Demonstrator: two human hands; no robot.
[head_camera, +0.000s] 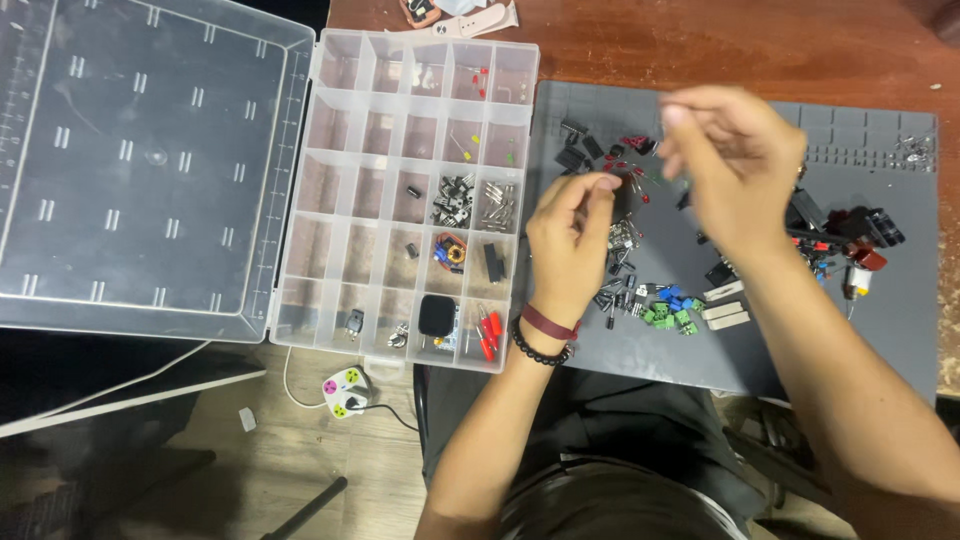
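Observation:
My left hand (568, 245) hovers over a grey work mat (760, 350), fingertips pinched together on what seems a tiny component, too small to identify. A dark bead bracelet and a maroon band circle its wrist. My right hand (735, 165) is blurred above the mat's middle, fingers curled, and I cannot see anything in it. Below both hands lies a scatter of small electronic parts (640, 290): red LEDs, black components, green and blue terminal blocks. To the left stands an open clear compartment box (330, 190) holding sorted parts in several cells.
The box's clear lid (150, 160) lies flat at far left. More black and red parts (850, 240) sit at the mat's right. A watch strap (470, 18) rests on the brown table at the top. A white plug (345, 390) lies on the floor below.

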